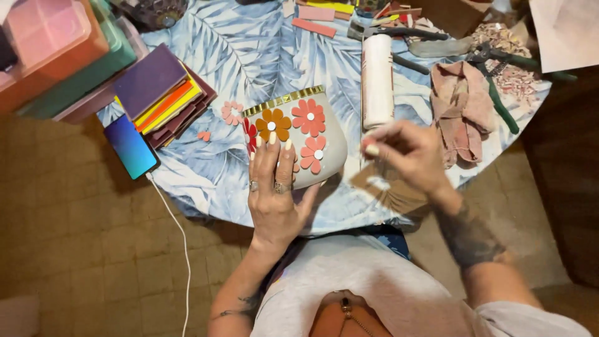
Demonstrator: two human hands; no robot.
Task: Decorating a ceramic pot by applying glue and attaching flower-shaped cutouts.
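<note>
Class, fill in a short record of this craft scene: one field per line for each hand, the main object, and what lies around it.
Left hand: resting on the pot, fingers spread over its side
Right hand: raised beside the pot, fingertips pinched; contents too small to tell
Pot: pale, gold rim, orange and pink flower shapes stuck on
Table: round, leaf-print cloth
Nearby: white roll, stacked coloured sheets, phone, pink cloth, pliers

The left hand (274, 187) lies flat, palm down, fingers stretched forward, rings on two fingers. The right hand (405, 153) hovers raised, fingers loosely curled, forearm tattooed.
</note>
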